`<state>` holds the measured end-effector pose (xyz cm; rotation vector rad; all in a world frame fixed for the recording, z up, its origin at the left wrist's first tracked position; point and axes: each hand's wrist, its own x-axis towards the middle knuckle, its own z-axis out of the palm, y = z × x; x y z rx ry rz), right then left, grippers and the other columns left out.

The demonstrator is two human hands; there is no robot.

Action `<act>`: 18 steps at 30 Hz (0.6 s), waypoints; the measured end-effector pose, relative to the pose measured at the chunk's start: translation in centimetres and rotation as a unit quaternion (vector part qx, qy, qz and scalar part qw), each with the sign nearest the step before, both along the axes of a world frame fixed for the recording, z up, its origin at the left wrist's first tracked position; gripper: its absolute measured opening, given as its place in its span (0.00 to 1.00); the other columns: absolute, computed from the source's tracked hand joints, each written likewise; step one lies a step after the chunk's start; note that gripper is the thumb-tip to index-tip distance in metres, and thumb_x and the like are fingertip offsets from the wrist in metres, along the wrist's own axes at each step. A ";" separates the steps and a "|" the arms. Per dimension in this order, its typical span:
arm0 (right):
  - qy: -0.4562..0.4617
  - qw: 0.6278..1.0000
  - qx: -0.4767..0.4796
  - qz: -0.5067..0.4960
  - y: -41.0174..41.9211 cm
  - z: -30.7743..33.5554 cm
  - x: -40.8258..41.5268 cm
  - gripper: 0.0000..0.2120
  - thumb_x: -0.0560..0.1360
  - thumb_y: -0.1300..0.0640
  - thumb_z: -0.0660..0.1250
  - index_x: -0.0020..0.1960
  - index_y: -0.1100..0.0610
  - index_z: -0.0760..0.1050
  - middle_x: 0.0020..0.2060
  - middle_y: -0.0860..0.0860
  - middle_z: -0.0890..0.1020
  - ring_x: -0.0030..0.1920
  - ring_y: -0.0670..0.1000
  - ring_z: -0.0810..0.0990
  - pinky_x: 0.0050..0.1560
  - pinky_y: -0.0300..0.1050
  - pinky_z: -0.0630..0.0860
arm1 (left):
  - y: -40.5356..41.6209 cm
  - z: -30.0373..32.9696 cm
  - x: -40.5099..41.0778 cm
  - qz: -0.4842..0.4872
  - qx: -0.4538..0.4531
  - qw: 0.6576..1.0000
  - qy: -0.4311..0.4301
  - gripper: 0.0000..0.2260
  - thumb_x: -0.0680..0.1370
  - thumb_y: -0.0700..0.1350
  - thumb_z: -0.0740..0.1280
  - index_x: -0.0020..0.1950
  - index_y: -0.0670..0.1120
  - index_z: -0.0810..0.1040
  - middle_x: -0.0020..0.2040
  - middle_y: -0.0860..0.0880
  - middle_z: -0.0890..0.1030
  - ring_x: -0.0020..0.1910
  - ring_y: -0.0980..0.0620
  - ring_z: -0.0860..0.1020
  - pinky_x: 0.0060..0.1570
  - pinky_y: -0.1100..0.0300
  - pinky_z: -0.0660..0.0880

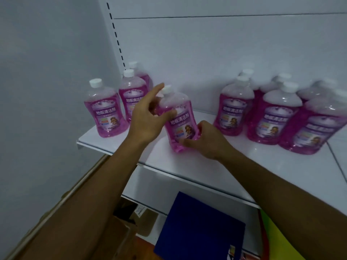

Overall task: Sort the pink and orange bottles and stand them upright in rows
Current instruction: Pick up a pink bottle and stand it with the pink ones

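A pink bottle (178, 117) with a white cap and a purple label leans slightly left in the middle of the white shelf (244, 166). My left hand (148, 117) holds its shoulder and neck, thumb across the front. My right hand (204, 141) grips its base from the right. Three pink bottles (107, 111) stand upright in a row at the shelf's left end. Several more pink bottles (270, 117) stand grouped on the right. No orange bottle is in view.
The shelf's white back panel and a slotted upright (116, 34) rise behind the bottles. Below the shelf lie a dark blue board (199, 226), cardboard boxes (131, 218) and a yellow-green item (276, 237). A grey wall (47, 72) closes the left side.
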<state>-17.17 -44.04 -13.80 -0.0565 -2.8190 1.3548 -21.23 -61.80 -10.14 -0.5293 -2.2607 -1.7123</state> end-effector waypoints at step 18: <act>0.087 0.962 0.080 -0.247 7.4 -1.9 5.2 0.16 0.75 0.49 0.71 0.56 0.58 0.74 0.49 0.52 0.81 0.47 0.53 0.80 0.45 0.41 0.70 | 11.3 -0.1 -2.3 -0.243 -0.067 0.966 0.064 0.22 0.73 0.38 0.73 0.67 0.42 0.75 0.63 0.45 0.78 0.62 0.50 0.77 0.58 0.59 0.77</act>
